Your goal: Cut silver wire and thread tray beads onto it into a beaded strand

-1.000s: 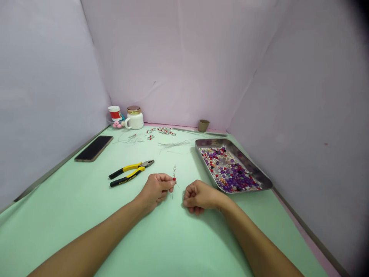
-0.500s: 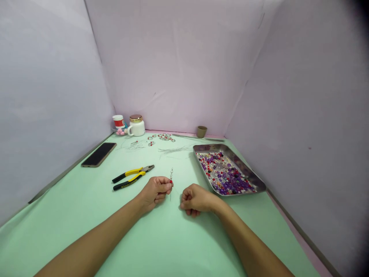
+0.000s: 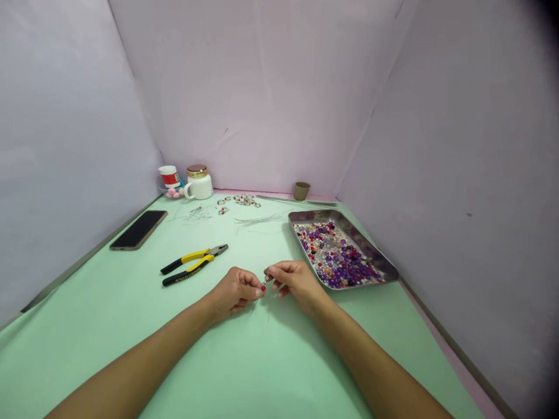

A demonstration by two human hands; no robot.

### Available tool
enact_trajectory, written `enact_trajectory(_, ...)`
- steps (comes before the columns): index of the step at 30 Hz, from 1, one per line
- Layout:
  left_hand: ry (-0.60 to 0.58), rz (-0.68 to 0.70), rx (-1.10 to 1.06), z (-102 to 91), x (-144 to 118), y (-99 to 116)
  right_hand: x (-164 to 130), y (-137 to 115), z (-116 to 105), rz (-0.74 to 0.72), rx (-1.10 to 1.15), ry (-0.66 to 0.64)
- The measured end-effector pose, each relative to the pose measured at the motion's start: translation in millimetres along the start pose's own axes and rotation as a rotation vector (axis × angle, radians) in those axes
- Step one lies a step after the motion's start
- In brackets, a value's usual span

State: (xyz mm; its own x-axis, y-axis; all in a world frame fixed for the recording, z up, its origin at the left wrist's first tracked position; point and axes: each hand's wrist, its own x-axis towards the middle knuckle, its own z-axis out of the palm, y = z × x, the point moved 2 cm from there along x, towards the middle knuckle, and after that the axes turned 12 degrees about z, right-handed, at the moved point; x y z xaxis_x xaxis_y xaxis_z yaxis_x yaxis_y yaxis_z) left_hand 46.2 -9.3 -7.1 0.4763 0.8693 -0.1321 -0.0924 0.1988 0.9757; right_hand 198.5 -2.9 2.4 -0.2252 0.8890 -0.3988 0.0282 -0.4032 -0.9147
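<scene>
Between my two hands is a short beaded wire (image 3: 264, 288) with a red bead and clear beads on it. My left hand (image 3: 238, 293) pinches its lower end just below the red bead, and thin wire tails hang down there. The upper end is in the thumb and fingertips of my right hand (image 3: 297, 282), which partly hide the clear beads. To the right stands a metal tray (image 3: 367, 237) holding many purple, red, white and clear beads. Yellow and black pliers (image 3: 194, 264) lie left of my hands, apart from them.
Finished-looking beaded rings (image 3: 247, 200) and loose wires (image 3: 257, 220) lie toward the back. A phone (image 3: 138, 230) rests at the left edge. Behind are a white mug (image 3: 200, 187) with a lid, a red-and-white tub (image 3: 169, 176) and a small olive cup (image 3: 301, 191). Pale walls enclose the table.
My right hand has risen from the table and taken the upper end of the beaded wire, which stood free before. The camera view has shifted slightly.
</scene>
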Motion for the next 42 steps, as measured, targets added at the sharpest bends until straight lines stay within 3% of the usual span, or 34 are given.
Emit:
enact_trajectory(8,-0.016,-0.009,0.034,2.5,1,-1,1,1,-1,0.029,-0.008,-0.034)
enact_trajectory(13,-0.004,-0.006,0.000,2.3,2,-3,-9,-20,-15,-0.095,-0.126,0.142)
enact_trajectory(17,-0.004,-0.009,-0.005,0.9,3,-5,-14,-42,-60,-0.239,-0.193,0.403)
enact_trajectory(20,0.005,-0.021,-0.007,0.0,3,-6,-7,-54,-106,-0.153,-0.445,0.608)
enact_trajectory(21,0.014,-0.026,-0.005,-0.3,3,-6,-4,-58,-119,-0.090,-0.590,0.631)
enact_trajectory(23,0.029,-0.028,0.000,-0.8,3,-6,1,-68,-142,-0.040,-0.675,0.659)
enact_trajectory(26,0.035,-0.043,0.016,-1.2,5,-7,4,-81,-162,-0.001,-0.737,0.629)
enact_trajectory(30,0.037,-0.083,0.016,-1.1,7,-8,9,-84,-168,0.066,-0.824,0.472)
enact_trajectory(38,0.068,-0.149,0.038,-1.5,12,-10,25,-62,-163,0.333,-0.883,0.132)
enact_trajectory(42,0.073,-0.171,0.014,-3.0,14,-13,29,-53,-166,0.419,-0.876,0.096)
